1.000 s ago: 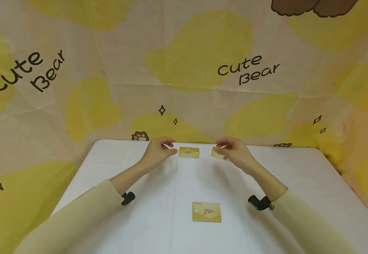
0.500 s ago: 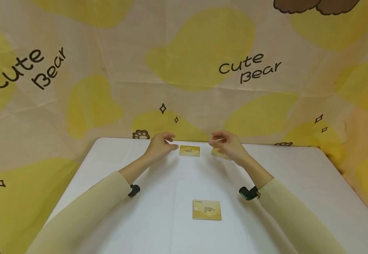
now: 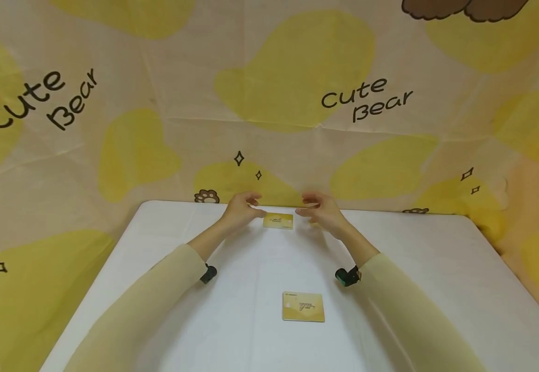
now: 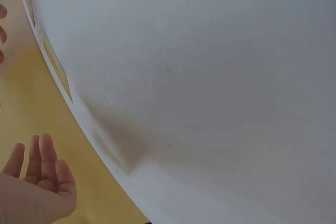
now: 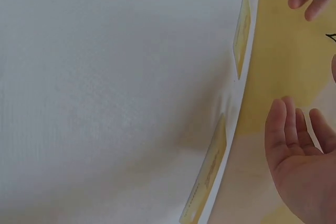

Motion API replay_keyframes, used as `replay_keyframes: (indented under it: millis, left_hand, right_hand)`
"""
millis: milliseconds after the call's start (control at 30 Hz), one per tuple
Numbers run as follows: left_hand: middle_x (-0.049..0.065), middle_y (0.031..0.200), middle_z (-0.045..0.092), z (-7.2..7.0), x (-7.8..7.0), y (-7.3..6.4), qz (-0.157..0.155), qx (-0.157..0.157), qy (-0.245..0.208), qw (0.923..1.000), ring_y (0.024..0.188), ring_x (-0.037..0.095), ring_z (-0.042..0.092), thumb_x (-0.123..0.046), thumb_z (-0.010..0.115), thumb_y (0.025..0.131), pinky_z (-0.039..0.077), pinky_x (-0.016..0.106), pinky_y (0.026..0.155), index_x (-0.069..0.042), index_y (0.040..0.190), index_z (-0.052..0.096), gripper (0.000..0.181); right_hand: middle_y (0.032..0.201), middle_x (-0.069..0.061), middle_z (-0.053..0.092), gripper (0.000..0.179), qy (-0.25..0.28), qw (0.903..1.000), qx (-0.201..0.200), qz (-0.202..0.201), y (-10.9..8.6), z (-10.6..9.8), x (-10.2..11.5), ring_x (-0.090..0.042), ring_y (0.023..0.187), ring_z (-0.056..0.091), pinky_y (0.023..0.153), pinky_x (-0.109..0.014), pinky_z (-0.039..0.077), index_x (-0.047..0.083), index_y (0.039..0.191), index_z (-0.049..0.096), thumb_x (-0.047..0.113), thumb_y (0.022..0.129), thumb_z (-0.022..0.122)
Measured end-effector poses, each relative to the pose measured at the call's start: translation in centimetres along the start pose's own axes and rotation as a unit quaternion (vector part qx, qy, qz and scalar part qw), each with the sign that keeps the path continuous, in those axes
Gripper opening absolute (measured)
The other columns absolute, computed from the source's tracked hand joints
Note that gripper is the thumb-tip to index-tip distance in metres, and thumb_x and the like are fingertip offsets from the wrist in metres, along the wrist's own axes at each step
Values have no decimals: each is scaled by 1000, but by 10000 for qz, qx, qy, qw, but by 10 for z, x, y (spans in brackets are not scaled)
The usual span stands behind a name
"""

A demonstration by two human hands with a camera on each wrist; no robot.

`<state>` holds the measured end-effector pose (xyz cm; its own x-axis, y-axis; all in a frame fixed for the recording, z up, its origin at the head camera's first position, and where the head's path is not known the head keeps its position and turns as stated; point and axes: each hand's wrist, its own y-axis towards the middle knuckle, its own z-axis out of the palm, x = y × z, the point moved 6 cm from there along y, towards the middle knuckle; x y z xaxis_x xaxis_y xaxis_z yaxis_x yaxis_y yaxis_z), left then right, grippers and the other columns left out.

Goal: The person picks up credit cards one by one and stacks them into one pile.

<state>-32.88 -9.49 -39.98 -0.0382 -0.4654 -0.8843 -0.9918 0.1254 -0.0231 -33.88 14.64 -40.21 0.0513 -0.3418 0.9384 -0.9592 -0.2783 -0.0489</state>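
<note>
A gold card (image 3: 278, 221) lies flat near the far edge of the table, between my two hands in the head view. My left hand (image 3: 242, 211) is raised just left of it, its thumb tip near the card's left corner. To the right, my right hand (image 3: 326, 213) hovers with fingers relaxed and nothing held. It hides a second gold card in the head view; the right wrist view shows that card (image 5: 206, 174) lying along the table edge. Closer to me lies another gold card (image 3: 303, 307); whether it is one card or a stack I cannot tell.
The white table (image 3: 167, 320) has rounded far corners. Behind it hangs a patterned cloth (image 3: 292, 77) with yellow blotches and "Cute Bear" lettering, which also runs along both sides. Dark wrist cameras sit below both forearms.
Both hands have moved inward, closer to each other, the right one further to the left. The cards have stayed in place on the table.
</note>
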Motion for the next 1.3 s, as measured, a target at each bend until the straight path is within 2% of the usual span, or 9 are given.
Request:
replay_keyframes:
  millis: [133, 300, 467, 567, 633, 733, 867, 1100, 1300]
  left_hand:
    - [19, 128, 61, 3, 3, 5, -219, 135, -46, 9997, 104, 27, 58, -10, 82, 86, 49, 40, 92, -1, 143, 59, 62]
    - [22, 130, 59, 3, 11, 12, -544, 276, -288, 9977, 108, 27, 53, -3, 80, 85, 46, 40, 97, 0, 144, 57, 64]
    - [22, 125, 59, 6, 18, 19, -646, 450, -367, 9962, 105, 25, 52, 5, 81, 81, 47, 33, 91, 4, 142, 57, 66]
    - [20, 119, 60, 9, 21, 21, -665, 548, -288, 9959, 102, 24, 52, 6, 82, 80, 46, 31, 86, 5, 141, 57, 66]
    - [17, 114, 60, 11, 22, 22, -674, 608, -213, 9956, 100, 23, 52, 6, 83, 79, 46, 30, 84, 6, 141, 58, 67]
    - [14, 108, 60, 15, 24, 23, -709, 664, -161, 9951, 96, 22, 52, 7, 84, 76, 45, 28, 80, 6, 137, 61, 65]
    - [12, 105, 61, 20, 26, 23, -647, 793, 110, 9947, 93, 20, 54, 6, 85, 75, 47, 27, 78, 6, 130, 66, 58]
    - [14, 107, 64, 22, 23, 26, -413, 921, 837, 9914, 93, 23, 56, 3, 85, 77, 49, 31, 81, 5, 124, 69, 50]
    - [17, 116, 67, 23, 20, 24, -424, 968, 1055, 9888, 101, 25, 58, 0, 86, 78, 51, 36, 93, 6, 126, 69, 51]
  right_hand:
    - [149, -21, 53, 67, -11, 9998, 28, 173, 3, 6, -7, -35, 122, 60, 87, -43, 59, 1, 152, 48, 12, 93, 78]
    - [148, -21, 55, 67, -165, 9990, 150, 399, 10, 12, -17, -34, 117, 63, 79, -35, 58, -1, 149, 51, 9, 90, 80]
    - [146, -22, 56, 68, -289, 9967, 326, 678, 15, 19, -25, -29, 117, 59, 75, -32, 56, -4, 147, 53, 6, 86, 83]
    - [145, -22, 57, 67, -524, 9956, 395, 675, 16, 23, -27, -29, 115, 57, 71, -29, 51, -4, 145, 55, 6, 85, 84]
    - [144, -22, 58, 67, -685, 9947, 436, 633, 17, 25, -27, -30, 118, 56, 72, -27, 50, -5, 144, 56, 6, 84, 84]
    - [140, -24, 60, 65, -939, 9933, 483, 464, 17, 27, -25, -35, 126, 56, 92, -34, 53, -7, 141, 58, 7, 84, 85]
    - [135, -24, 63, 61, -1277, 9902, 495, 274, 21, 31, -23, -37, 129, 56, 115, -45, 40, -10, 136, 61, 7, 83, 86]
    - [133, -23, 65, 60, -1737, 9832, 500, 244, 23, 33, -22, -35, 124, 56, 113, -45, 40, -9, 133, 64, 11, 82, 88]
    - [134, -22, 64, 59, -2094, 9761, 567, 155, 23, 35, -23, -35, 125, 56, 114, -46, 41, -7, 132, 65, 17, 83, 89]
